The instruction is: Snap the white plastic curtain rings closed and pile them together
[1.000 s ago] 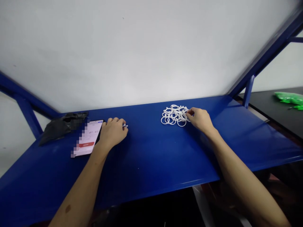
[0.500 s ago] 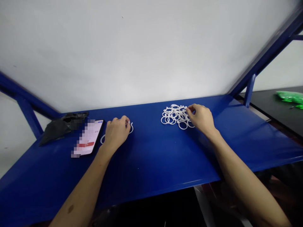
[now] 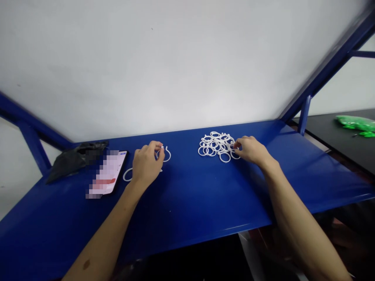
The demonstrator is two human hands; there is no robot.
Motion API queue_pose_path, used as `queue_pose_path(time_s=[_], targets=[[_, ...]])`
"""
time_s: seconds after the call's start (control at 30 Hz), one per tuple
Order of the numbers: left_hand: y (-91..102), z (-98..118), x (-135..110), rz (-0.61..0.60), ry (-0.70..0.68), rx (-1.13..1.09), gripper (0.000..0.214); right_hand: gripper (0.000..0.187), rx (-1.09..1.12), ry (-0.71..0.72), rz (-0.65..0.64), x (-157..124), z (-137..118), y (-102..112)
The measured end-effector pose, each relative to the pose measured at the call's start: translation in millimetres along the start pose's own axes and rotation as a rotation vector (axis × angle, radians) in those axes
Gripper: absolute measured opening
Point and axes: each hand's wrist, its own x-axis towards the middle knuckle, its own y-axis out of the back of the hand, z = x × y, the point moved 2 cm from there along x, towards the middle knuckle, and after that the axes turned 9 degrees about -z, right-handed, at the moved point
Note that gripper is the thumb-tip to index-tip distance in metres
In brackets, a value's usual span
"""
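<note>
A heap of several white plastic rings [image 3: 215, 144] lies on the blue table [image 3: 193, 195]. My right hand [image 3: 249, 150] rests at the heap's right edge, fingers pinched on a ring there. My left hand [image 3: 146, 164] is curled, thumb and forefinger pinching a white ring [image 3: 166, 154] just above the table. Another white ring [image 3: 127, 175] lies beside that hand's left side, partly hidden by it.
A phone [image 3: 107, 175] with a lit screen lies left of my left hand. A crumpled black bag [image 3: 73, 158] sits behind it. Blue frame bars [image 3: 304, 113] rise at the table's back corners. A green thing [image 3: 356, 125] lies on a dark table at right.
My left hand has slid right, away from the phone, and now shows a ring in its fingertips and another on the table. My right hand dropped lower at the heap.
</note>
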Motion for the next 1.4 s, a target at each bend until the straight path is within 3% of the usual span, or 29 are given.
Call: queue_pose_path(time_s=[0.5,0.7,0.83,0.97,1.07,1.2,1.4], targets=[[-16.8,16.0,-8.2,-0.137,-0.065,-0.023,0.017,0.016,0.098,-0.104,0.086,-4.0,-27.4,7.6],[-17.7,23.7,-10.3,-0.168,-0.022,-0.270,0.014,0.018,0.115,-0.104,0.224,-8.7,-30.7,15.5],[-20.8,29.1,-12.0,-0.197,0.075,-0.490,0.014,0.022,0.250,0.070,0.357,-11.0,-46.6,9.5],[-24.3,35.3,-15.7,-0.224,0.113,-0.669,0.019,0.023,0.511,0.397,0.183,-23.5,-90.8,-7.9],[-24.6,40.6,-19.2,-0.239,0.117,-0.788,0.023,0.024,0.703,0.532,0.068,-38.4,-124.4,-16.6],[-24.5,46.5,-22.9,-0.251,0.116,-0.874,0.024,0.017,0.892,0.544,0.070,-49.2,-143.6,-19.0],[-33.5,45.5,-27.8,-0.237,0.121,-0.925,0.026,0.010,0.911,0.555,0.136,-50.5,-142.7,-19.2]])
